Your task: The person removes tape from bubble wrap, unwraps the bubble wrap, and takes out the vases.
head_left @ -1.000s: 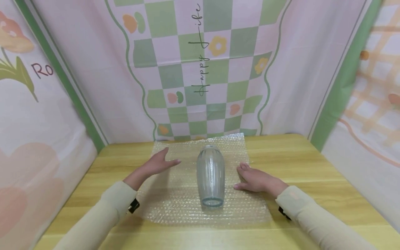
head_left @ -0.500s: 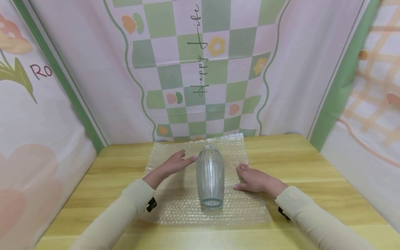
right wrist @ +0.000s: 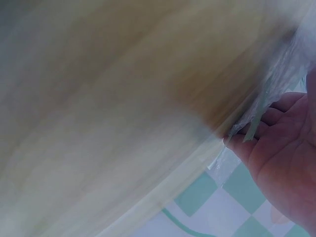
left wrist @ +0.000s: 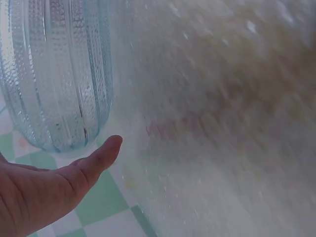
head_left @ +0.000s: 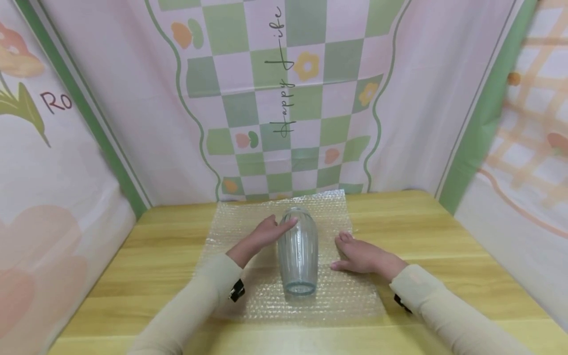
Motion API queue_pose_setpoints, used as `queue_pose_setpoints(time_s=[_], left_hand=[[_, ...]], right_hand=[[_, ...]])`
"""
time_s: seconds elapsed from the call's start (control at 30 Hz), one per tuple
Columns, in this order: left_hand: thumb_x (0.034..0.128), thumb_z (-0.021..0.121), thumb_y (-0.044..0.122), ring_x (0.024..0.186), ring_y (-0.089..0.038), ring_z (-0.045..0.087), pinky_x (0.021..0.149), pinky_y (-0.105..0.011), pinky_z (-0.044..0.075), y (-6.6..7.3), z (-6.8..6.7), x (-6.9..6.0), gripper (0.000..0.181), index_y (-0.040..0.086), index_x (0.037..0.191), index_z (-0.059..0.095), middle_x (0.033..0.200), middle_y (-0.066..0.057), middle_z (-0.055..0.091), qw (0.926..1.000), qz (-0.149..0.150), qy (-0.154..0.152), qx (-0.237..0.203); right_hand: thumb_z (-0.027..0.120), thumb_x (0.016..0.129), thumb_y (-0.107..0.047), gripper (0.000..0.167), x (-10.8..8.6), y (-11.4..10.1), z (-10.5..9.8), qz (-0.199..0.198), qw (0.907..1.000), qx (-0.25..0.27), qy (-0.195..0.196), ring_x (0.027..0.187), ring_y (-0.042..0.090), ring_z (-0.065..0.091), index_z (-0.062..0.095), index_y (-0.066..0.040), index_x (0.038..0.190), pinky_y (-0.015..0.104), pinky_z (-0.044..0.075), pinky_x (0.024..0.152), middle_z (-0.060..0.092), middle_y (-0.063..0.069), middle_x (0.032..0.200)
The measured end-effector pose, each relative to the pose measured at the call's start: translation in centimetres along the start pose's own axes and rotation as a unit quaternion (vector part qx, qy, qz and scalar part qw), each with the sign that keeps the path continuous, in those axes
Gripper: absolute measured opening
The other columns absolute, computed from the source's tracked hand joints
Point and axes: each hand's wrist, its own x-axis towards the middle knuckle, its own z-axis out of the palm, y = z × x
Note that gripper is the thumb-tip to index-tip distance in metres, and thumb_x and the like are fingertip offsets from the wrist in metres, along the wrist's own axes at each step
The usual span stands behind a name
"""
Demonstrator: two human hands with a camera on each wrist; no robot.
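A clear ribbed glass vase (head_left: 299,256) lies on its side on a sheet of bubble wrap (head_left: 248,217), its base towards me and its mouth at the back. My left hand (head_left: 265,233) reaches to the vase's left near the mouth end, thumb stretched out over the glass in the head view. The left wrist view has the thumb (left wrist: 101,155) just off the vase (left wrist: 57,74); most other fingers are out of sight. At the wrap's right edge my right hand (head_left: 365,255) rests on the sheet. In the right wrist view, film (right wrist: 261,103) covers part of its bent fingers.
The wrap lies on a wood-grain table (head_left: 155,251) whose bare surface shows on both sides. Printed cloth hangs behind the table (head_left: 266,113) and along its left and right sides. Small black devices are on both wrists.
My left hand has moved right from the wrap's left part to the mouth end of the vase. The right hand, vase and wrap stay in place.
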Motion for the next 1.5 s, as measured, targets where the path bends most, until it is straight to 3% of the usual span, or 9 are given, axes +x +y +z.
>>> queue_pose_setpoints(time_s=[0.13,0.33,0.63,1.13,1.37,1.5], left_hand=[[0.0803,0.057,0.074,0.114,-0.037,0.055,0.097,-0.052,0.046,0.2,0.7,0.5,0.105,-0.011,0.139,0.039,0.126,-0.025,0.056,0.9995,-0.008,0.008,-0.029],[0.0752,0.057,0.079,0.1,-0.033,0.06,0.088,-0.047,0.052,0.5,1.6,1.1,0.109,-0.014,0.131,0.047,0.111,-0.021,0.061,0.9985,-0.04,0.026,-0.027],[0.0737,0.06,0.078,0.11,-0.04,0.058,0.092,-0.049,0.05,0.8,2.6,1.3,0.113,-0.018,0.132,0.045,0.124,-0.031,0.056,0.9973,-0.052,0.052,-0.002],[0.071,0.066,0.075,0.096,-0.033,0.062,0.087,-0.045,0.053,1.2,2.5,1.5,0.107,-0.015,0.126,0.051,0.107,-0.022,0.063,0.9965,-0.061,0.054,-0.021],[0.07,0.068,0.074,0.104,-0.035,0.059,0.091,-0.046,0.051,1.5,2.7,1.5,0.111,-0.015,0.132,0.045,0.118,-0.026,0.059,0.9957,-0.076,0.051,-0.019],[0.071,0.07,0.07,0.1,-0.033,0.06,0.089,-0.045,0.052,1.5,2.8,1.6,0.106,-0.014,0.132,0.046,0.114,-0.023,0.059,0.9947,-0.084,0.053,-0.026]], right_hand=[[0.059,0.093,-0.049,0.088,0.0,0.0,0.0,0.0,1.0,-0.005,0.002,0.135,0.054,0.022,0.032,0.021,0.139,0.057,0.022,0.112,0.02,0.045,0.143],[0.059,0.093,-0.049,0.088,0.0,0.0,0.0,-0.002,1.0,-0.004,0.001,0.135,0.054,0.022,0.032,0.021,0.139,0.058,0.022,0.111,0.02,0.045,0.143],[0.06,0.093,-0.047,0.087,0.0,-0.1,0.2,-0.006,1.0,0.001,0.002,0.134,0.055,0.023,0.032,0.022,0.138,0.058,0.021,0.112,0.022,0.045,0.142],[0.06,0.092,-0.05,0.089,0.2,-0.1,0.0,-0.001,1.0,0.002,0.006,0.135,0.055,0.021,0.033,0.021,0.138,0.059,0.021,0.112,0.02,0.045,0.143],[0.06,0.093,-0.048,0.087,0.0,-0.1,0.0,-0.003,1.0,-0.001,0.004,0.134,0.055,0.022,0.033,0.021,0.138,0.058,0.021,0.112,0.021,0.046,0.142],[0.061,0.093,-0.047,0.086,-0.1,-0.2,0.1,-0.002,1.0,0.001,0.003,0.134,0.055,0.022,0.033,0.022,0.138,0.058,0.021,0.111,0.02,0.046,0.142]])
